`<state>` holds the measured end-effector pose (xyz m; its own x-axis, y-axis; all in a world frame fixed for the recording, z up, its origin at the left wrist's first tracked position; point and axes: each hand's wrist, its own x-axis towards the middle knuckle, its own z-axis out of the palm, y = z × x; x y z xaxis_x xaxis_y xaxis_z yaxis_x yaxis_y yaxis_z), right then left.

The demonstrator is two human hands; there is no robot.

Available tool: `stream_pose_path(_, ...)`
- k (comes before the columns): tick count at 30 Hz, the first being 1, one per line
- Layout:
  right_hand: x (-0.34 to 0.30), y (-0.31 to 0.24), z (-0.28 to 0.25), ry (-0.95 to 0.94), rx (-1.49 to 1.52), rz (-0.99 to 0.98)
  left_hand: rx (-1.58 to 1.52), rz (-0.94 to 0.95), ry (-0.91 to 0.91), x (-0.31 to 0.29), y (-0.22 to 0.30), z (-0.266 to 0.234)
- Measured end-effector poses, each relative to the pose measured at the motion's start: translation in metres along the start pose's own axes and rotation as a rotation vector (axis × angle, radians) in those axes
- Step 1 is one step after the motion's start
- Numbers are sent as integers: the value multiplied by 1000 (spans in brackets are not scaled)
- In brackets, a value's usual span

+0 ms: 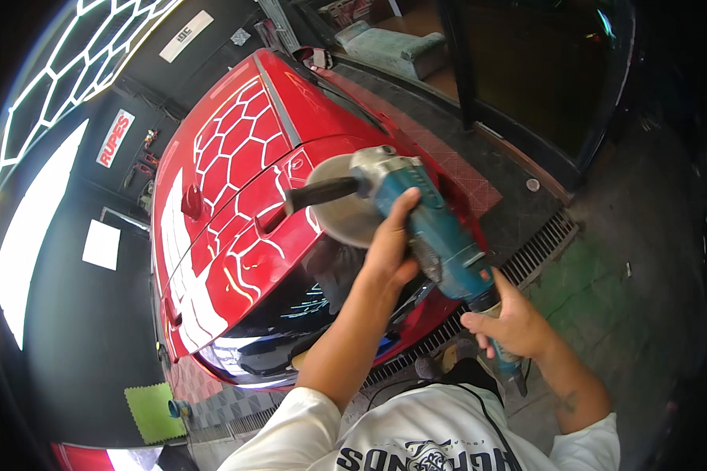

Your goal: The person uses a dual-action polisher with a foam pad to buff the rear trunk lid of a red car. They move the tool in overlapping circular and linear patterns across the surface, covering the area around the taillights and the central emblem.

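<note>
Dark walls point(126, 314) and glowing honeycomb ceiling lights point(71, 59) surround a red car point(236, 149) in the head view, the only one, and the lights' reflections run in crisp lines over its glossy paint. A slatted floor drain point(546, 238) passes behind the car's rear end, where the person stands. Both hands grasp a teal rotary polisher point(452, 243), which is held over the car's rear corner: the left hand point(390, 247) wraps the body behind the metal head, thumb along the casing, while the right hand point(518, 320) is closed around the rear grip. The side handle point(322, 194) juts toward the left with nobody holding it. Whether the pale round pad point(349, 226) touches the paint or hangs just above it, I cannot tell. To work well here, I would judge it best to lay the pad flat, keep pressure light near the panel edge and the rear glass point(291, 337), steady the front by the side handle, keep the pad moving in even passes, and read the reflections for haze
</note>
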<state>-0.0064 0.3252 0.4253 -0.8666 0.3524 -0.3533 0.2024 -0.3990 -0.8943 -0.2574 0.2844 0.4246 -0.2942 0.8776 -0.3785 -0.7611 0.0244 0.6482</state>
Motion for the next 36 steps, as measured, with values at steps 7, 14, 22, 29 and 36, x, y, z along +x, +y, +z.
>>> stream_pose_path(7, 20, 106, -27, 118, -5, -44, 176, 26, 13, 13, -57, -21)
stream_pose_path(14, 60, 271, -24, 73, -148, 53, 291, -32, 102, -34, -115, -90)
stream_pose_path(22, 103, 328, 40, -26, -76, 47, 608, 48, 89, -73, -122, -154)
stream_pose_path(29, 163, 339, 73, -122, 80, -7, 1079, 37, 248, -37, -101, -154)
stream_pose_path(36, 194, 351, 107, -296, 306, -39, 1631, 267, 346, -37, -90, -147)
